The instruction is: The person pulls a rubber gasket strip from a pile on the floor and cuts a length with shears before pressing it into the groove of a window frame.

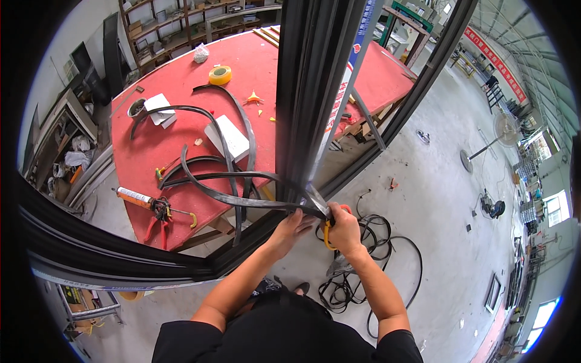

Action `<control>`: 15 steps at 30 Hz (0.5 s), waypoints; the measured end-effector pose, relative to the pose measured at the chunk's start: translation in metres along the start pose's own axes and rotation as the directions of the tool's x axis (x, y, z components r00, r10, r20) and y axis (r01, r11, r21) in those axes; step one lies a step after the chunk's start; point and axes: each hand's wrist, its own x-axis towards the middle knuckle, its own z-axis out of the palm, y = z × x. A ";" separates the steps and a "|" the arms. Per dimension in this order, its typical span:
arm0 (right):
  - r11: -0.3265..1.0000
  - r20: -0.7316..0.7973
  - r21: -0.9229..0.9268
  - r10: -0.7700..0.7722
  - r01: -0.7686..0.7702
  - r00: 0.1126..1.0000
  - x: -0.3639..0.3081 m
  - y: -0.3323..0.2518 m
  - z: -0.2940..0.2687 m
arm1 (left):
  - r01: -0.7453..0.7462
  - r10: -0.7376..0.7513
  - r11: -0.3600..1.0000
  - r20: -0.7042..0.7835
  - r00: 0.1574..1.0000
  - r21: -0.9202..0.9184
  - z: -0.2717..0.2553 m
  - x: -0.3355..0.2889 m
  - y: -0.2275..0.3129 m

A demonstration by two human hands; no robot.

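Strips [257, 204] curl over the red tabletop [248, 57], grey floor [442, 212] around.

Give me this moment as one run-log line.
left hand: at black strip, grip unclear | right hand: holding yellow-handled tool | red table: caulking gun, tape roll

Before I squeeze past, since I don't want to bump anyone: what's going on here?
Beside a black upright bar, a person's right hand grips what looks like scissors with yellow and orange handles. The left hand is at a black strip, which reaches back over a red table. A caulking gun lies near the table's edge.
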 end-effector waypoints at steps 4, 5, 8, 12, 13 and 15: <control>0.999 -0.007 0.029 0.019 -0.019 1.000 -0.012 -0.010 -0.005 | -0.033 0.057 0.981 0.123 0.991 -0.192 0.031 0.022 -0.008; 0.999 -0.025 0.032 0.031 -0.030 0.999 -0.016 -0.011 -0.007 | -0.054 0.076 0.986 0.134 0.988 -0.159 0.040 0.023 -0.004; 0.995 -0.078 0.086 0.064 -0.057 0.995 -0.025 -0.007 -0.008 | -0.144 0.160 0.978 0.099 0.982 -0.152 0.057 0.028 -0.008; 0.991 -0.110 0.107 0.092 -0.080 0.990 -0.036 -0.004 0.002 | -0.217 0.224 0.955 0.016 0.974 -0.202 0.048 0.039 -0.024; 0.988 -0.113 0.120 0.116 -0.102 0.987 -0.039 -0.003 0.004 | -0.179 0.180 0.961 -0.017 0.984 -0.210 0.053 0.039 -0.020; 0.994 -0.164 0.100 0.069 -0.053 0.984 -0.043 0.000 0.007 | -0.135 0.130 0.976 -0.042 0.991 -0.169 0.062 0.037 -0.011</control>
